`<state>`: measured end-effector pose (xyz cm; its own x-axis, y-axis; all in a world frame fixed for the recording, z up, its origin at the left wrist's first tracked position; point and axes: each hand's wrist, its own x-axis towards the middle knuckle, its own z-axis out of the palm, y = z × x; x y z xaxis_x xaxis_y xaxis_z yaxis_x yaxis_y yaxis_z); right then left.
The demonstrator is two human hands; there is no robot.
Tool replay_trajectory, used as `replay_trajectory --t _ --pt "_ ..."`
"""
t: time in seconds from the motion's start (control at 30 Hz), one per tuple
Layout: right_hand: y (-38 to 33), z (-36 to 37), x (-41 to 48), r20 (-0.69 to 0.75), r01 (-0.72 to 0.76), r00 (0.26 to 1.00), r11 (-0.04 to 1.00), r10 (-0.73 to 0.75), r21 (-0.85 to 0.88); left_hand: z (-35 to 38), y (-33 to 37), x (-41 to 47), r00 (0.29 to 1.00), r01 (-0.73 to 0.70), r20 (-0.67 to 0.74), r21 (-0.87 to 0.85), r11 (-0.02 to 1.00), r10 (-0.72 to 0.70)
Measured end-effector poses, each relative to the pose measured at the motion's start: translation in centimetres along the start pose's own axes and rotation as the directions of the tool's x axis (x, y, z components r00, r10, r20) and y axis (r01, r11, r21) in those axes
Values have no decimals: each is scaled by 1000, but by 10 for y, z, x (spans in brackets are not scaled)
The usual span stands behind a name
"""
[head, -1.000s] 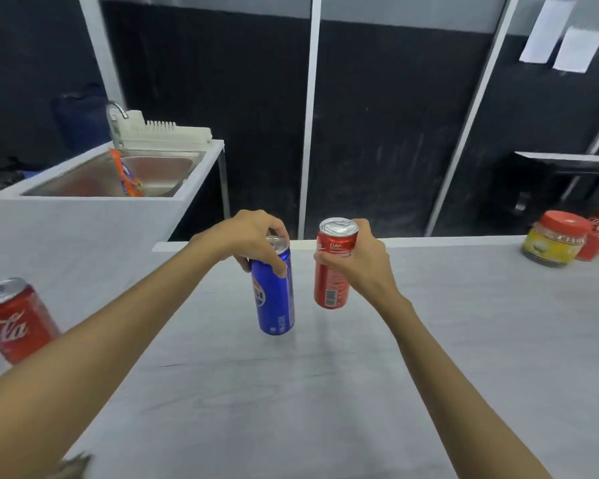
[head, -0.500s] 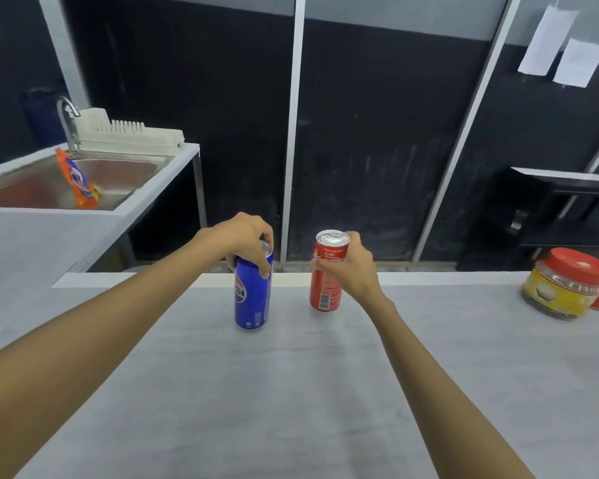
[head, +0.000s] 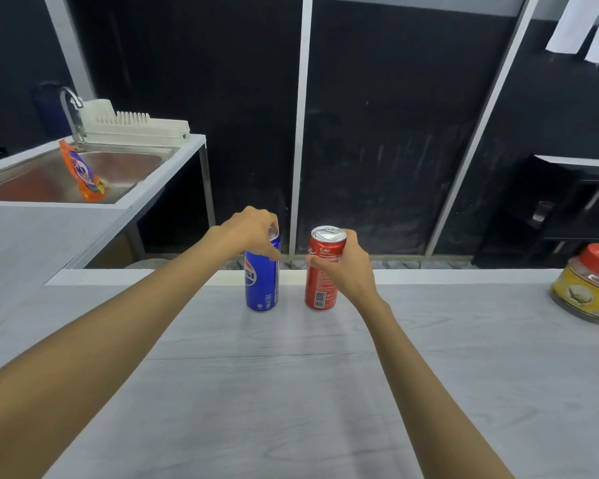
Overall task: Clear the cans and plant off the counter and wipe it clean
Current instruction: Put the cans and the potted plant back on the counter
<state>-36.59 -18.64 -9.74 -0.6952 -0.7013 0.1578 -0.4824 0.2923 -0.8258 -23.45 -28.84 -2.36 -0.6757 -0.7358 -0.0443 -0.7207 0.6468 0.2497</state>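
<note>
A tall blue Pepsi can [head: 260, 285] stands upright near the far edge of the grey counter [head: 291, 392]. My left hand [head: 253, 233] grips it from above around the rim. Just to its right a red Coke can [head: 320, 285] stands upright on the counter too. My right hand [head: 350, 267] is wrapped around its right side near the top. The two cans are a small gap apart. No plant is in view.
A yellow jar with a red lid [head: 588, 288] sits at the counter's right end. To the left, a steel sink [head: 125, 167] holds an orange pouch [head: 83, 174], with a white dish rack [head: 135, 127] behind it. Dark wall panels stand beyond the counter.
Both hands carried the cans away from me and lowered them; the cans now rest on the counter near its far edge. The view shifted right, so the red can at left is out of frame.
</note>
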Motion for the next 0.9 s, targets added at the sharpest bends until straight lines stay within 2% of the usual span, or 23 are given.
replay_trajectory --t 0.13,0.23,0.3,0.4,0.5,0.57,0.67,0.9 --pt "1 0 -5 15 -11 1000 999 10 42 4 -3 -5 1000 15 19 10 1000 -16" --pt "-5 -5 -15 75 -52 996 995 46 81 9 -1 -23 999 34 34 90 995 -37" --pt "-12 -14 -27 19 -43 999 998 43 34 5 -2 -42 999 45 20 157 987 -48" --pt "-29 -32 -50 -137 67 989 997 -62 33 -15 -12 -80 996 43 70 174 984 -56" --pt "-61 -42 -77 -170 189 970 980 -176 61 -48 -32 -125 989 53 132 151 987 -73" --pt "-86 -36 -96 -99 239 967 970 -234 38 -71 -49 -157 991 33 123 82 996 -43" --pt "-124 -13 -126 101 307 947 952 -305 -1 -97 -80 -200 999 23 25 -27 999 -22" --pt "-210 86 -204 419 455 809 891 -413 0 -132 -185 -294 988 106 -87 -194 975 -125"
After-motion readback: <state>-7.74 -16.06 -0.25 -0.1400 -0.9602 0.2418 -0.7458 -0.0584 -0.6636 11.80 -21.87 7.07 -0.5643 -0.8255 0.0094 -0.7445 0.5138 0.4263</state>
